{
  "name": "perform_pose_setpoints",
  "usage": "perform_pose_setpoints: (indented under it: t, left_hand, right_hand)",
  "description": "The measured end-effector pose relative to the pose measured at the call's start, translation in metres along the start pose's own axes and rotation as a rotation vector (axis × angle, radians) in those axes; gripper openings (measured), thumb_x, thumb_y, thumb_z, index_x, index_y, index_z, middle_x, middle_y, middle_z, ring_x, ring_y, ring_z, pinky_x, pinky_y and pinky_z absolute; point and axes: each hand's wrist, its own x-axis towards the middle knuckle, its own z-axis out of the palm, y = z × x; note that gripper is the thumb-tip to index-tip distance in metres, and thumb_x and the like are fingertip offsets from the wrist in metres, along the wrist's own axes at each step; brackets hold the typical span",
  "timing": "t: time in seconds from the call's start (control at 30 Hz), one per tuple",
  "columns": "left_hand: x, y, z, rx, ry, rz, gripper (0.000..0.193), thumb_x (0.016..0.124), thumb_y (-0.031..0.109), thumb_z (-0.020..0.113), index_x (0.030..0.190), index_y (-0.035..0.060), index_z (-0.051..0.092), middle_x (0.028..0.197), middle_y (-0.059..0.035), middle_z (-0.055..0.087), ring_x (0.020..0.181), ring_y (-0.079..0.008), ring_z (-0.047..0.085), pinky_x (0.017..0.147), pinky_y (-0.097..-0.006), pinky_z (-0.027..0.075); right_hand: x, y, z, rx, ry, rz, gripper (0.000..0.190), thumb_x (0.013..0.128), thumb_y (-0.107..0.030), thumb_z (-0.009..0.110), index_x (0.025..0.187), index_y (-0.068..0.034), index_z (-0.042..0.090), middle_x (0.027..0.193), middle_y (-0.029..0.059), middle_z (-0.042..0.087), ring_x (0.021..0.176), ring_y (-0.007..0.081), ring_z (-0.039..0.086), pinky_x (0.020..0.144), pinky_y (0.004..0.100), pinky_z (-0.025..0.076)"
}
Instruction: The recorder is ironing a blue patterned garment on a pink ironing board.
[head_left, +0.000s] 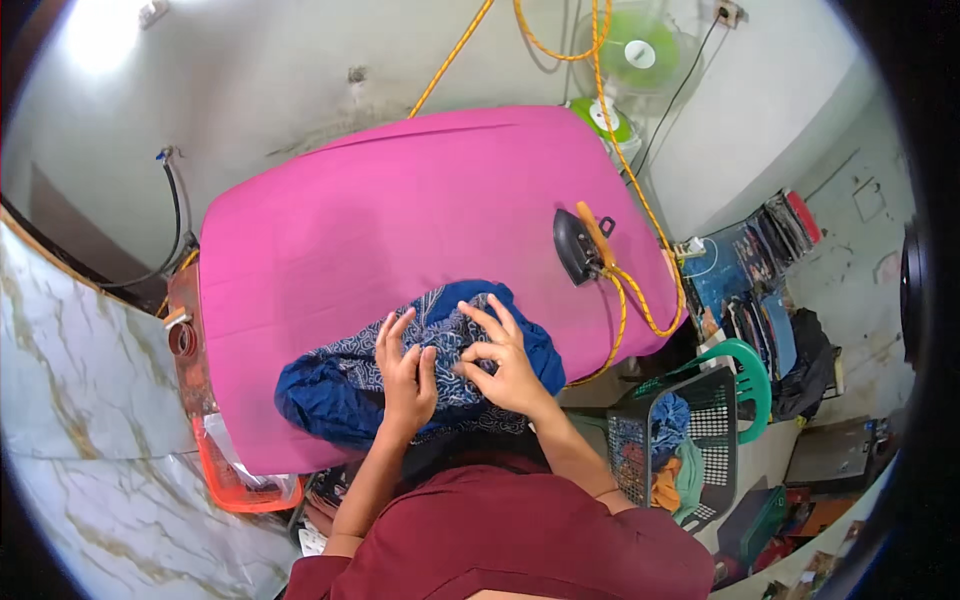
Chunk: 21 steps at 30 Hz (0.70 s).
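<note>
A blue garment or cloth (322, 394) with a white swirling pattern lies bunched at the near edge of a pink-covered ironing table (337, 217). Above its middle is my left hand (405, 382), its fingers raised and apart, with no cloth visibly gripped. My right hand (506, 375) hovers over the right part of the cloth, thumb and forefinger close together and the other fingers spread. Whether a bit of fabric sits between that thumb and forefinger is unclear. Beyond the cloth to the right, a black electric iron (574, 247) with a wooden handle rests on the pink cover.
The iron's yellow cord (652, 217) loops off the table's right edge. A dark plastic basket (720, 442) with clothes stands at the right beside a green plastic chair (754, 390). At the lower left is an orange basket (225, 495). A green fan (641, 52) stands behind the table.
</note>
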Motion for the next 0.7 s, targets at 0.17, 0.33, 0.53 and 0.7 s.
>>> perform_pose_setpoints:
  t: [0.17,0.33,0.53,0.7]
  left_hand:
    - [0.001,0.001,-0.014,0.482,-0.031,0.039,0.023,0.089,0.025,0.066,0.078,0.0054,0.061,0.133,-0.0144,0.053,0.135,-0.0381,0.038,0.113,-0.0577,0.022]
    - [0.002,0.036,-0.012,0.38,0.152,0.171,0.026,0.083,0.038,0.073,0.084,0.0126,0.067,0.141,-0.0137,0.048,0.138,-0.0397,0.034,0.115,-0.061,0.014]
    - [0.005,0.035,-0.004,-0.03,0.086,-0.046,0.015,0.084,0.013,0.072,0.077,0.0023,0.065,0.143,-0.0187,0.048,0.138,-0.043,0.033,0.112,-0.0546,0.025]
    - [0.005,0.021,-0.001,-0.402,0.17,-0.329,0.025,0.098,0.016,0.054,0.08,-0.0003,0.06,0.135,-0.0149,0.051,0.128,-0.0303,0.041,0.11,-0.0426,0.027]
  right_hand:
    - [0.02,0.001,-0.032,0.223,0.156,0.065,0.009,0.084,-0.01,0.07,0.078,-0.006,0.064,0.147,0.0122,0.05,0.146,0.038,0.027,0.117,0.0506,0.018]
    - [0.013,-0.003,-0.021,0.215,0.127,0.091,0.008,0.085,-0.01,0.07,0.08,-0.006,0.066,0.146,0.0126,0.051,0.145,0.0351,0.03,0.117,0.0483,0.02]
    - [0.0,-0.03,-0.009,0.106,0.076,0.042,0.028,0.077,-0.019,0.08,0.1,-0.008,0.068,0.147,0.0127,0.048,0.146,0.0396,0.025,0.117,0.0528,0.02]
    - [-0.006,-0.01,-0.005,-0.177,0.201,-0.04,0.019,0.074,-0.008,0.076,0.09,-0.006,0.067,0.139,0.0104,0.056,0.141,0.0402,0.035,0.114,0.0521,0.026]
